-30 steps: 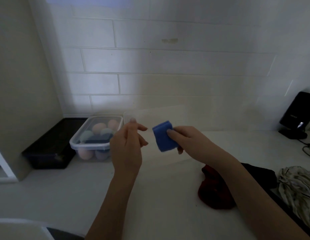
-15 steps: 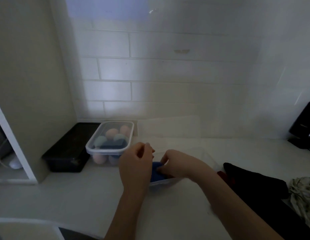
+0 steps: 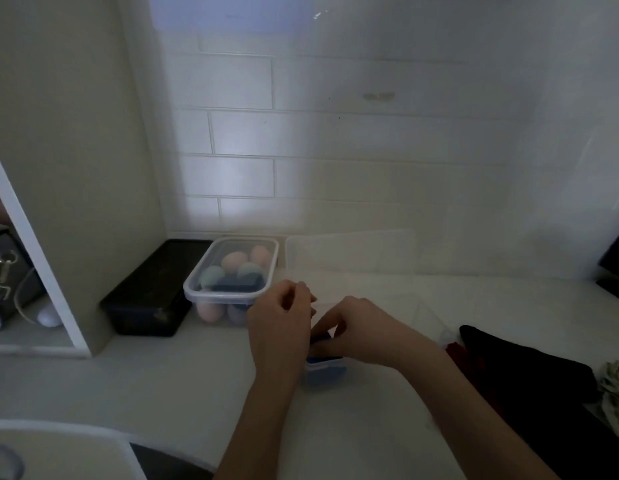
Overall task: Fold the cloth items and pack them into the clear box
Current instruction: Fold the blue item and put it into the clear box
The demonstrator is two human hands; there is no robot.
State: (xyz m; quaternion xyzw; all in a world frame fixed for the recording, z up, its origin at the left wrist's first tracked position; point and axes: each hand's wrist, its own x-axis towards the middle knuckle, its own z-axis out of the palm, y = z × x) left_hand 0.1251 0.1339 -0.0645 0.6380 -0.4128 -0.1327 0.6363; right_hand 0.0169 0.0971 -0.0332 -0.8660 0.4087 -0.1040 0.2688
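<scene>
Head view: the folded blue cloth sits in the near-left corner of the clear box. The right hand lies directly above it, fingers curled down onto its top edge. The left hand is just left of the corner, fingers curled; whether it holds anything cannot be told. The box's long axis runs toward the far right, with unfolded cloths near right of it.

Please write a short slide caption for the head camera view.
Both hands, left and right, tuck a folded blue cloth into the clear box.
</scene>
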